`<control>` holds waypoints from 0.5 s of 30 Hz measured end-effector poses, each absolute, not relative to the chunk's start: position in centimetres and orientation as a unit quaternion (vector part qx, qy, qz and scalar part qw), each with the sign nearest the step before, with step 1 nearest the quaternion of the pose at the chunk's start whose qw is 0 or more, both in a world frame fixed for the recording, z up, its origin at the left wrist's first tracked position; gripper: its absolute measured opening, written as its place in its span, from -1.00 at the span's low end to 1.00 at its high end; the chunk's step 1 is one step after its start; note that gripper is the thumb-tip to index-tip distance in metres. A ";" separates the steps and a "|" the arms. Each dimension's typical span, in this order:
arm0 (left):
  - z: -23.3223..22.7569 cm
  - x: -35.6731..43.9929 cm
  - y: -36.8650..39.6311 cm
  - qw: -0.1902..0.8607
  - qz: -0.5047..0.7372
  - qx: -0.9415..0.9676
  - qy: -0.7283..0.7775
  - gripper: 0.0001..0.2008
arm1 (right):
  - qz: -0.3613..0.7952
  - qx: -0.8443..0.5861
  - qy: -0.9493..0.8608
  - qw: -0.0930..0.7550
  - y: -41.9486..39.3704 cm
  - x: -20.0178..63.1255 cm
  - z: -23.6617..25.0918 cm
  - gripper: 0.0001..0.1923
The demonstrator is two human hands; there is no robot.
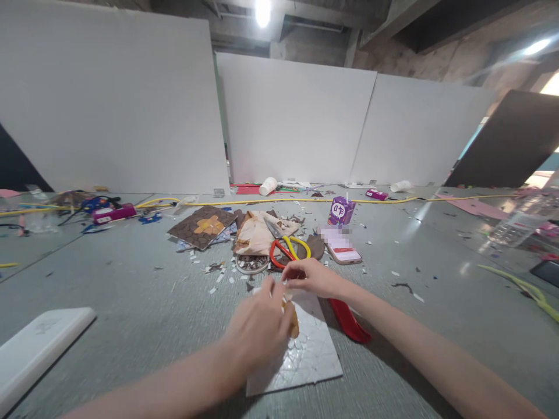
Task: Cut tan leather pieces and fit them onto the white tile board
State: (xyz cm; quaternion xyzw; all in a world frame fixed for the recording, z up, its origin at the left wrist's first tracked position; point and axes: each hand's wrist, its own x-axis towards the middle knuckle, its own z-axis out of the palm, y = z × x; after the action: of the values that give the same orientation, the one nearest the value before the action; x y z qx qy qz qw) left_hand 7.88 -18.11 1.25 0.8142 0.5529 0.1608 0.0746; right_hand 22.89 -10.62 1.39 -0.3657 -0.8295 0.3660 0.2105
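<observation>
My left hand (261, 321), slightly blurred, is over a white board (312, 349) with a cobblestone-like pattern, its fingers curled in. A yellow-brown piece (294, 327) shows beside its thumb; whether it is held or lies on the board I cannot tell. Coming in from the right, my right hand (312, 277) has thumb and fingers pinched close to the left fingertips. Something small and pale shows between the hands, too small to name. Just beyond lie scissors (290, 250) with one red and one yellow handle loop. A red curved strip (349, 321) rests right of the board.
Behind the scissors are crumpled cream cloth or paper (255, 234), a brown stone-patterned board (201, 227) with an orange flower, and scattered scraps. A phone (343, 244) and a purple drink carton (340, 210) stand right of them. A white slab (46, 334) lies at left; a yellow cable (279, 201) crosses behind.
</observation>
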 end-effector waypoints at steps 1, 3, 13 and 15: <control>1.7 7.4 -17.0 0.109 0.212 0.793 0.560 -0.74 | 0.372 -0.369 -0.822 0.224 -10.6 22.9 1.6 -0.89; 2.2 6.5 -15.0 0.246 0.287 0.767 0.518 -0.75 | 0.392 -0.371 -0.805 0.245 -10.6 23.0 2.0 -0.86; 1.1 6.4 -13.6 0.557 0.365 0.602 0.441 -0.82 | 0.312 -0.400 -0.804 0.309 -10.5 23.8 4.2 -0.83; 1.3 6.4 -13.5 0.571 0.389 0.573 0.441 -0.83 | 0.235 -0.451 -0.799 0.320 -9.6 24.2 4.8 -0.84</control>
State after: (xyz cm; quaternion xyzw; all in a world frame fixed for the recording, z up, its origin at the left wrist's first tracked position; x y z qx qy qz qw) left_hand 6.36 -13.53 1.33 0.5728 0.4413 0.3886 0.5711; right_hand 24.25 -9.64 4.78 -0.4513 -0.7992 0.2351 0.3199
